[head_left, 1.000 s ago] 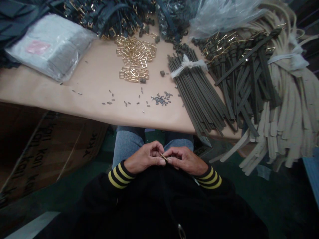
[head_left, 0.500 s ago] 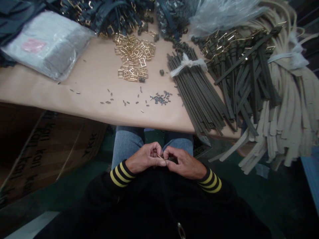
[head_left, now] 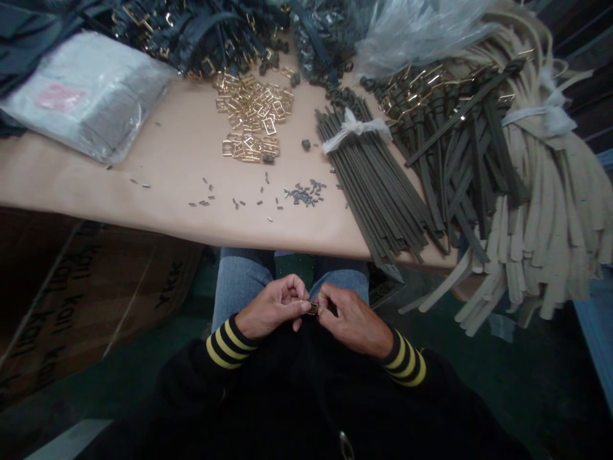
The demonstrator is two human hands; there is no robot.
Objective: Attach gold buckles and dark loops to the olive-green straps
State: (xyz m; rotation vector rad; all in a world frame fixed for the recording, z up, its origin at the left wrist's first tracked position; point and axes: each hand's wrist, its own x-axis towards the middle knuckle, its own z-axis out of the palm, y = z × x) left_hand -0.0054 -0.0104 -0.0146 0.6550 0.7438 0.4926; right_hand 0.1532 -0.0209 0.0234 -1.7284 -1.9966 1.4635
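Gold buckle (head_left: 312,309), apparently, pinched between left hand (head_left: 271,310) and right hand (head_left: 353,317).

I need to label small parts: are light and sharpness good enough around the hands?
Head view: the table is evenly lit, yet the left hand, right hand and the small metal piece they pinch sit in dimmer shade below it, slightly soft; straight edges bow from wide-angle distortion, and the plastic bag shows glare.

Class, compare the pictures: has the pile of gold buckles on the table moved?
No. The pile of gold buckles keeps its place left of the tied bundle of dark strips; only the camera shifted, sliding both slightly left in view.
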